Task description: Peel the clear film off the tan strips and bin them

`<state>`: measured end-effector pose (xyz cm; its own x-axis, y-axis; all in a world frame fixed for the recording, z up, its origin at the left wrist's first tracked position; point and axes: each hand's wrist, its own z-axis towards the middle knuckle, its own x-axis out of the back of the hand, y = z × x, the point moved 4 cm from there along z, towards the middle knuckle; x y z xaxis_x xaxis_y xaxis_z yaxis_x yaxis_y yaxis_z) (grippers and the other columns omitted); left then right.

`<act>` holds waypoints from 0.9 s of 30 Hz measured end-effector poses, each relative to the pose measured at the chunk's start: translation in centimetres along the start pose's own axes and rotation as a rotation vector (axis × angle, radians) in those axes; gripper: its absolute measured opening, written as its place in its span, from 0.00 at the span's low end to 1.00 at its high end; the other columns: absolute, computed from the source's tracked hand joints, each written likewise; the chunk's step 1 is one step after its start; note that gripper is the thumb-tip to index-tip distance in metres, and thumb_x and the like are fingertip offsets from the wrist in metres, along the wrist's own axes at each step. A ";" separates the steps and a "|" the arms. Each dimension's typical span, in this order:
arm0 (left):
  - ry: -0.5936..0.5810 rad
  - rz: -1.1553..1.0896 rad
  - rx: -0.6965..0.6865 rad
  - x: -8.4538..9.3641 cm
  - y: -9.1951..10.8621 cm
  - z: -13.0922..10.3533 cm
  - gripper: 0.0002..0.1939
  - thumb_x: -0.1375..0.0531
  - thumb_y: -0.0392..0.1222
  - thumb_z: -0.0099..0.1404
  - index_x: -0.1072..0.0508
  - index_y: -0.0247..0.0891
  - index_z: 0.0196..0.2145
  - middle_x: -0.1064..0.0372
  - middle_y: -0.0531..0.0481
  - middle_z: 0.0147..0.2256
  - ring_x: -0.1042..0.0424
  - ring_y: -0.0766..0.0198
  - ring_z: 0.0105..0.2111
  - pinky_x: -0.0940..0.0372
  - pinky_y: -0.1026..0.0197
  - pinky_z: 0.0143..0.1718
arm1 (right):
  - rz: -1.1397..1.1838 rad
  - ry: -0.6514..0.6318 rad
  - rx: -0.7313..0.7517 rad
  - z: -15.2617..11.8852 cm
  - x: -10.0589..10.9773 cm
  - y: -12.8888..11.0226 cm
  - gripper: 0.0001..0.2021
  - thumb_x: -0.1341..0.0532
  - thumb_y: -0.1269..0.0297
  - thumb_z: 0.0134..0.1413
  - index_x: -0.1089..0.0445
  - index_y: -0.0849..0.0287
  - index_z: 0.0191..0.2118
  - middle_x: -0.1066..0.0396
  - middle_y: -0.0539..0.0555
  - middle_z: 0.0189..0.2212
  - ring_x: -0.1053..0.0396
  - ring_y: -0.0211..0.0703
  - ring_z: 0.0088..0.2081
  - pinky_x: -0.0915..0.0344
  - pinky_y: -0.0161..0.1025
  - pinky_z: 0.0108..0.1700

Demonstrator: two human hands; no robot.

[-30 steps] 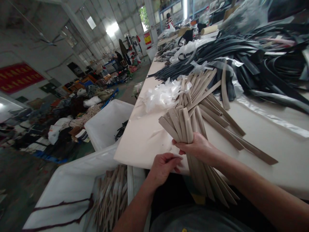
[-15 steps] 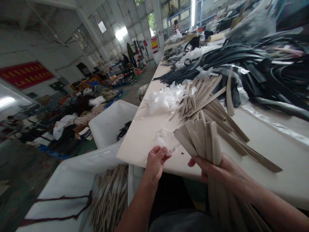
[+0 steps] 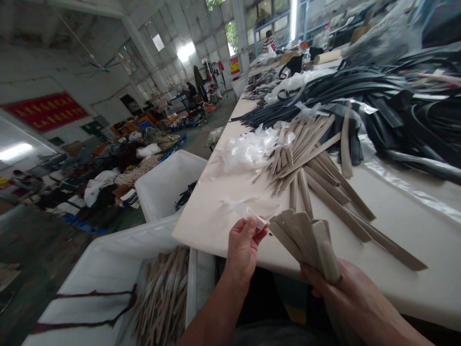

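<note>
My right hand (image 3: pixel 334 286) is wrapped round a fanned bundle of beige-grey strips (image 3: pixel 298 235) just over the table's front edge. The strips' upper ends spread to the left and their lower lengths drop below the edge. Close to those ends, my left hand (image 3: pixel 247 242) pinches a small piece of clear plastic film (image 3: pixel 257 220) between thumb and fingers. Behind both hands, a loose pile of similar beige strips (image 3: pixel 302 149) lies on the pale table (image 3: pixel 216 211). Crumpled clear plastic pieces (image 3: pixel 250 146) lie to the left of that pile.
Long black strips (image 3: pixel 324 91) cover the table's far part. Left of the table stand a white bin (image 3: pixel 93 259) holding beige strips and another white bin (image 3: pixel 158 178) with dark pieces. Further left, heaps of goods cover the floor. A person (image 3: pixel 269 43) is at the back.
My right hand has lowered with the bundle, which has come away from the pile. My left hand has moved slightly right with the film, nearer the strips' ends.
</note>
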<state>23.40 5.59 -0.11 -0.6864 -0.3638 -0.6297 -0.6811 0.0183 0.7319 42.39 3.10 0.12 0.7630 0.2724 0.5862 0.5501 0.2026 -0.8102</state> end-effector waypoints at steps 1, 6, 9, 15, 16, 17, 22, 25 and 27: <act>-0.015 0.006 0.001 -0.1 -0.1 0.0 0.17 0.26 0.47 0.44 0.24 0.34 0.27 0.24 0.49 0.30 0.26 0.67 0.30 0.32 0.66 0.33 | 0.005 -0.035 0.003 0.1 -0.2 0.0 0.19 0.50 0.49 0.60 0.30 0.56 0.30 0.27 0.52 0.24 0.30 0.44 0.24 0.33 0.36 0.27; -0.042 0.022 0.018 -0.1 -1.1 -0.1 0.15 0.26 0.45 0.45 0.24 0.35 0.26 0.24 0.50 0.30 0.27 0.68 0.30 0.31 0.65 0.35 | 0.013 -0.082 -0.011 0.4 -0.6 0.1 0.18 0.50 0.49 0.61 0.33 0.55 0.31 0.26 0.54 0.27 0.28 0.47 0.29 0.36 0.37 0.27; -0.018 0.011 0.036 0.3 -1.5 0.0 0.14 0.26 0.45 0.45 0.24 0.35 0.25 0.25 0.52 0.28 0.28 0.69 0.28 0.32 0.66 0.33 | -0.025 -0.078 0.003 0.6 -0.8 0.1 0.15 0.50 0.51 0.60 0.35 0.55 0.34 0.27 0.53 0.27 0.28 0.47 0.30 0.37 0.37 0.27; -0.045 0.150 -0.024 0.9 -0.8 0.4 0.14 0.27 0.47 0.46 0.24 0.35 0.24 0.26 0.52 0.25 0.30 0.71 0.26 0.34 0.67 0.32 | -0.121 -0.133 -0.010 0.9 -1.5 0.3 0.15 0.53 0.51 0.61 0.37 0.54 0.36 0.28 0.52 0.28 0.30 0.47 0.29 0.38 0.40 0.31; -0.044 0.203 -0.073 0.9 -0.6 0.4 0.14 0.27 0.46 0.46 0.24 0.35 0.25 0.26 0.52 0.25 0.30 0.71 0.26 0.35 0.67 0.33 | -0.119 -0.135 -0.010 1.0 -1.5 0.2 0.15 0.54 0.51 0.61 0.37 0.54 0.35 0.28 0.52 0.28 0.30 0.48 0.29 0.39 0.40 0.31; -0.039 0.255 -0.123 0.9 -0.4 0.2 0.13 0.27 0.45 0.47 0.23 0.35 0.25 0.26 0.52 0.25 0.31 0.70 0.26 0.35 0.67 0.33 | -0.109 -0.135 -0.008 1.1 -1.6 0.1 0.15 0.54 0.51 0.61 0.37 0.54 0.35 0.28 0.53 0.28 0.31 0.48 0.29 0.39 0.40 0.30; 0.034 0.350 -0.260 1.1 0.2 -0.3 0.11 0.28 0.45 0.48 0.22 0.36 0.26 0.27 0.52 0.24 0.32 0.70 0.26 0.36 0.67 0.32 | 0.029 -0.118 -0.019 1.2 -1.6 0.1 0.14 0.49 0.52 0.60 0.35 0.56 0.35 0.30 0.52 0.23 0.33 0.45 0.25 0.40 0.37 0.26; 0.035 0.348 -0.252 1.8 0.2 -0.2 0.11 0.29 0.45 0.49 0.23 0.36 0.25 0.30 0.54 0.21 0.35 0.71 0.24 0.39 0.68 0.30 | 0.135 -0.148 -0.080 0.6 -1.5 0.9 0.17 0.47 0.49 0.59 0.33 0.57 0.31 0.30 0.51 0.21 0.32 0.43 0.23 0.38 0.36 0.25; 0.023 0.303 -0.203 2.3 -0.1 -0.3 0.11 0.29 0.45 0.49 0.23 0.35 0.25 0.30 0.55 0.22 0.36 0.72 0.23 0.40 0.68 0.30 | 0.163 -0.146 -0.119 0.2 -1.3 1.3 0.18 0.45 0.48 0.57 0.33 0.58 0.28 0.29 0.52 0.20 0.32 0.43 0.23 0.36 0.36 0.25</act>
<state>21.98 4.48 -1.54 -0.8419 -0.3912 -0.3716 -0.3812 -0.0562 0.9228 42.07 3.17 -1.64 0.7924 0.4273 0.4354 0.4664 0.0356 -0.8838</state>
